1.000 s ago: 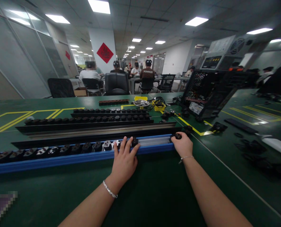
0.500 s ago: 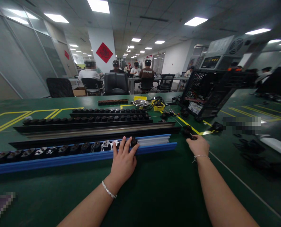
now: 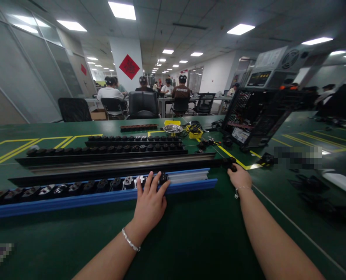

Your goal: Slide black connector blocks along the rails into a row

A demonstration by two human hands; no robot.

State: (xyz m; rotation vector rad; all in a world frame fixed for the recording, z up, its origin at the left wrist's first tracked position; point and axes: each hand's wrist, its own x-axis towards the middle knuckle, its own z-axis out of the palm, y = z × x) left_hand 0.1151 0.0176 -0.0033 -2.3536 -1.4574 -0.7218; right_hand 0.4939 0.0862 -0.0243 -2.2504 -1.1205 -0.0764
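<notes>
A long blue rail [image 3: 190, 185] lies across the table with a row of black socket modules [image 3: 89, 187] set in its channel; its right end shows bare metal. My left hand [image 3: 150, 204] rests over this row with spread fingers, the thumb beside the last black module [image 3: 163, 177]. Past the rail's right end, my right hand [image 3: 241, 179] has its fingers closed on a small black part [image 3: 233, 168]. The fingers partly hide that part, and I cannot make out its exact kind. More dark pieces [image 3: 227, 160] lie right by those fingertips.
Behind the blue rail lie black rails [image 3: 114, 170], two of them carrying modules. Farther back are a metal bowl [image 3: 173, 128], a yellow box with cables [image 3: 194, 133] and an open computer case [image 3: 256, 116]. Dark parts [image 3: 308, 182] lie at right. Several people sit at far tables.
My right hand has shifted slightly left and away from me, with the small black part in its fingers. The left hand keeps its place on the row of modules.
</notes>
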